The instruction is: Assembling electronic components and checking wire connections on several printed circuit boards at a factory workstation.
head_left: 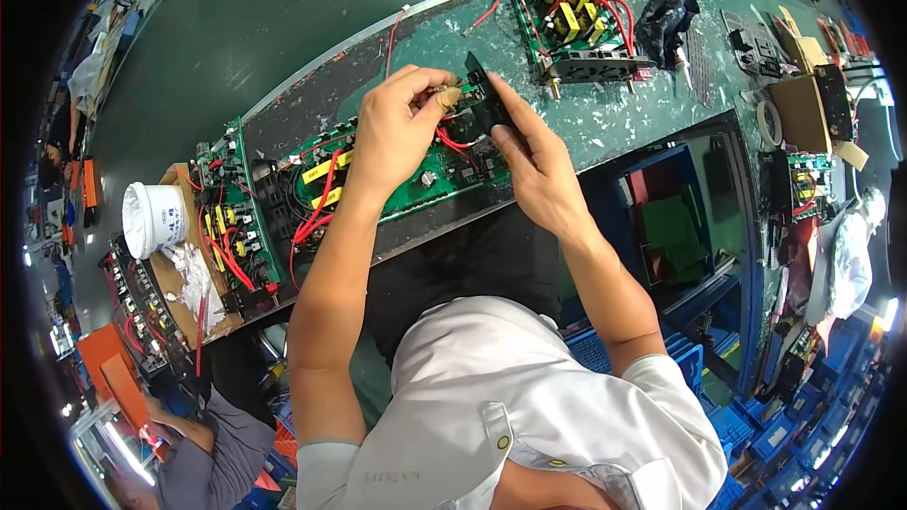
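Observation:
A long green circuit board (402,194) with yellow-wrapped transformers, red wires and black parts lies on the bench before me. At its right end my right hand (543,165) grips a black end panel (488,102), fingers behind it and thumb in front. My left hand (402,127) is closed in a pinch just left of the panel, above the board. A tan piece (449,96) shows at its fingertips; whether it is a finger cover or a held part I cannot tell. Red wires (453,140) run beneath the hands.
Another board (567,14) with yellow transformers sits at the far right, beside a black plastic bag (667,14). At left stand a white bucket (154,219) and more boards (227,227). A tape roll (769,123) lies right. A co-worker's arm (189,430) shows lower left.

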Action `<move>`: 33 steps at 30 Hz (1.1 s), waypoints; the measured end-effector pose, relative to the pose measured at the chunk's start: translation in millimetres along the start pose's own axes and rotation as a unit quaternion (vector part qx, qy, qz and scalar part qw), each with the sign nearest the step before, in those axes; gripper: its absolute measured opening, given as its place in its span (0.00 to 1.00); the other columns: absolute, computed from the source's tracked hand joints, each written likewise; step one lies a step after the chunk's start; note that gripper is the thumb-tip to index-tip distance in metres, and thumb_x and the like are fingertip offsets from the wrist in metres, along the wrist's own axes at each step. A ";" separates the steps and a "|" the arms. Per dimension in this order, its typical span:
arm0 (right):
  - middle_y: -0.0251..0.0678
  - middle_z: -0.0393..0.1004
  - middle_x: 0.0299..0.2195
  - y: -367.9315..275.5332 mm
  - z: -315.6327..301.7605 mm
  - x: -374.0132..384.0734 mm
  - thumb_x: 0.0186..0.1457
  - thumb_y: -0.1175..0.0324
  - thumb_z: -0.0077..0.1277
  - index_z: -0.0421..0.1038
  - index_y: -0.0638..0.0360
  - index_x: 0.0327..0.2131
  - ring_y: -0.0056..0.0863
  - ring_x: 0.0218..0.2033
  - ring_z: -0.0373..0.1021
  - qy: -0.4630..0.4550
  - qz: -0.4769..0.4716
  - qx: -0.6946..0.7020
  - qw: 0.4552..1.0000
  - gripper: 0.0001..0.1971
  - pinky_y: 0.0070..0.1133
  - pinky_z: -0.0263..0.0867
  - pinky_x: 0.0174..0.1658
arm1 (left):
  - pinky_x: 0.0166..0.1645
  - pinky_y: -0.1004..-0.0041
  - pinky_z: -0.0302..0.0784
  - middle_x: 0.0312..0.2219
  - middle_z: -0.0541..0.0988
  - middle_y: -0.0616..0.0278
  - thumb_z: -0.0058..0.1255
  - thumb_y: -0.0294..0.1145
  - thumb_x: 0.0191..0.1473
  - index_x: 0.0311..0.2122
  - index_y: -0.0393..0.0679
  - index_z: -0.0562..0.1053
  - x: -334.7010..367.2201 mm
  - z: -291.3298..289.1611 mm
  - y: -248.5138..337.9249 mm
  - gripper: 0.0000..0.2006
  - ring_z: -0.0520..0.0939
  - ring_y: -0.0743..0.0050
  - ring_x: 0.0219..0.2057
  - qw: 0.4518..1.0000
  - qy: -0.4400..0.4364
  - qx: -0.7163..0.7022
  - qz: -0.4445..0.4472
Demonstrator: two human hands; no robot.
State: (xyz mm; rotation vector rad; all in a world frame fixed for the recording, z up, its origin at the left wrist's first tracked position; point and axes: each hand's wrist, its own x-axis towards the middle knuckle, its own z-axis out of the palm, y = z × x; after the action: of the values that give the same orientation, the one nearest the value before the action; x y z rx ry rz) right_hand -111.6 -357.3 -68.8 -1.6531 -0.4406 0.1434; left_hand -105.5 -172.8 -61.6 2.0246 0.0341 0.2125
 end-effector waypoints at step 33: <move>0.40 0.67 0.58 3.8 0.0 -1.6 0.64 0.78 0.43 0.57 0.61 0.64 0.24 0.58 0.62 -0.015 0.006 -0.001 1.000 0.25 0.20 0.56 0.60 | 0.33 0.81 0.71 0.29 0.78 0.65 0.56 0.21 0.55 0.39 0.33 0.77 -2.3 0.7 -1.5 0.07 0.76 0.86 0.28 0.997 0.006 0.039 0.066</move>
State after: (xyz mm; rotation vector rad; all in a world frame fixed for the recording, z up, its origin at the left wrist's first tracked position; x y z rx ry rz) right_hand -112.3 -358.1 -72.8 -1.6582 -0.4548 0.1766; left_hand -107.6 -173.0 -63.5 2.1057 -0.0849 0.3099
